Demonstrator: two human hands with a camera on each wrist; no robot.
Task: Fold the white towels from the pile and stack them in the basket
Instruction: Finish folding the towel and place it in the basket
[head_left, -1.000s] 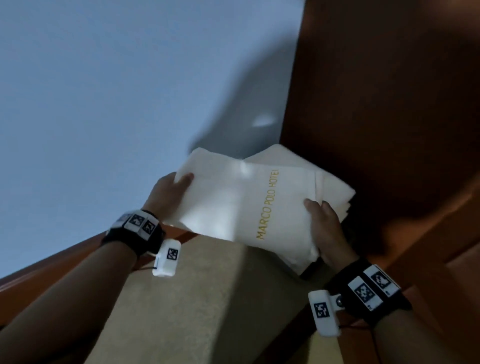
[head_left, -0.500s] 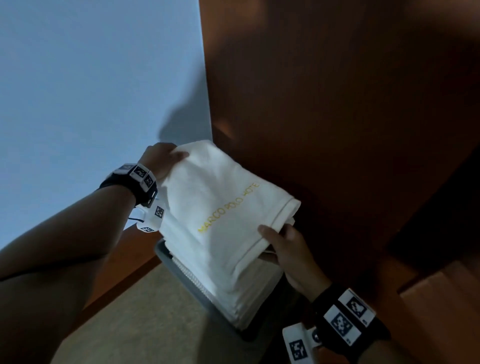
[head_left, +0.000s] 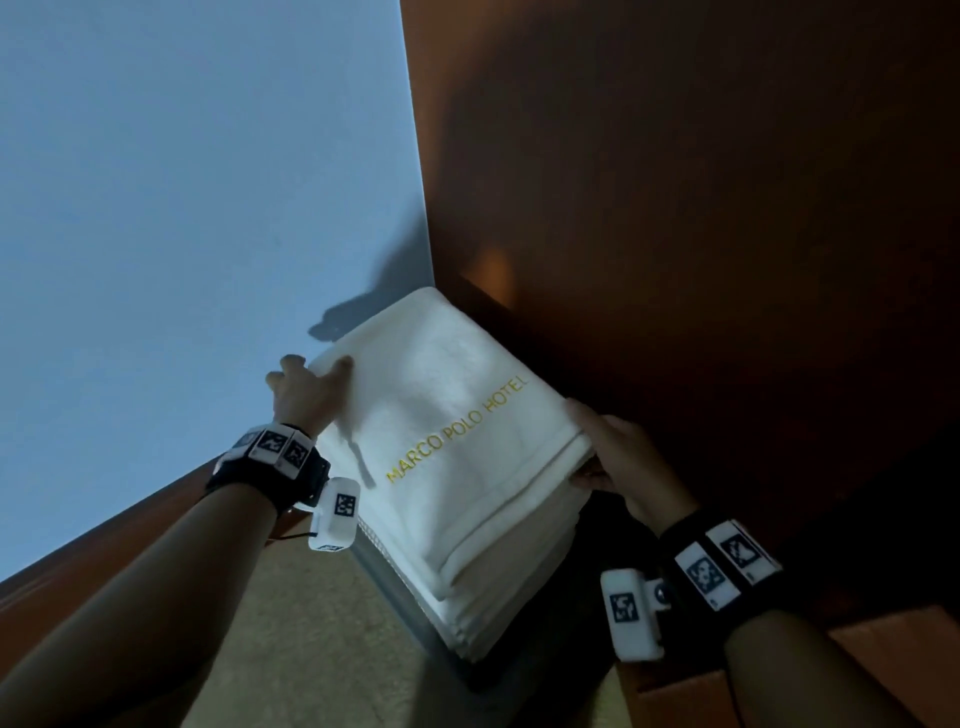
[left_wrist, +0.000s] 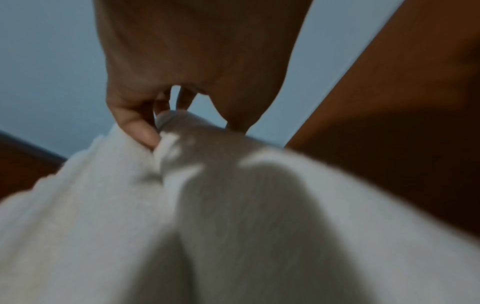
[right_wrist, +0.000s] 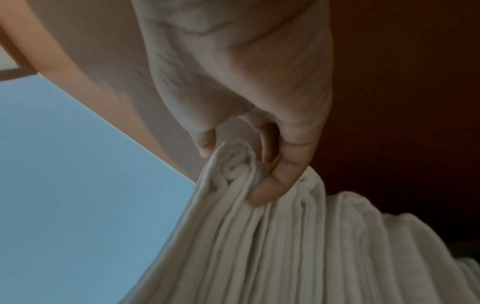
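Observation:
A folded white towel (head_left: 447, 415) with gold "MARCO POLO HOTEL" lettering lies on top of a stack of folded white towels (head_left: 498, 603) in a grey basket (head_left: 400, 597). My left hand (head_left: 306, 384) grips the towel's far left corner, thumb on top. In the left wrist view the fingers (left_wrist: 137, 123) pinch the towel's edge (left_wrist: 166, 144). My right hand (head_left: 608, 457) holds the towel's right end. The right wrist view shows its fingers (right_wrist: 275, 185) curled into the folded layers (right_wrist: 233, 168).
The basket stands on beige carpet (head_left: 291, 649) in a corner, between a pale blue wall (head_left: 182, 208) on the left and dark brown wooden panelling (head_left: 701, 208) behind and to the right. A wooden skirting board (head_left: 104, 587) runs along the wall's foot.
Both hands carried the folded towel to the basket and lowered it onto the stack. It now lies flatter on top, with the hands still at its two ends.

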